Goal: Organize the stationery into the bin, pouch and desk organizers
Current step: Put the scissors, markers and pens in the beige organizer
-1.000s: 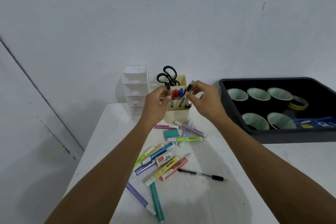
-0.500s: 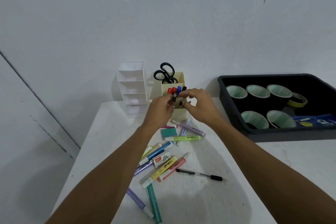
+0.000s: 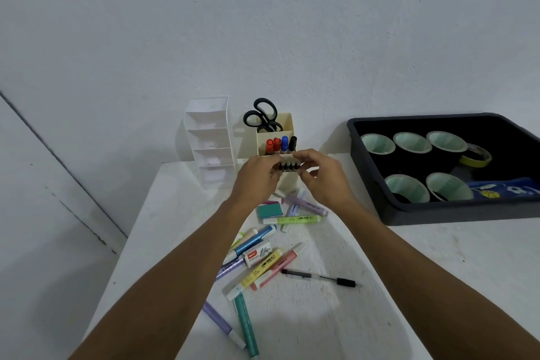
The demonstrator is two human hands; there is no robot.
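A cream desk organizer stands at the back of the white table, with black scissors and red, blue and black markers in it. Several black pens stand in its low front compartment. My left hand and my right hand meet there, fingertips closed on the pens' tops from either side. Loose highlighters, a staples box, a teal block and a black pen lie on the table under my forearms.
An empty white tiered organizer stands left of the cream one. At the right, a black bin holds several tape rolls, a yellow tape and a blue pouch. The table's left edge drops off near my left arm.
Both hands have come down and together, lowering the pens they held from above the organizer into its front compartment.
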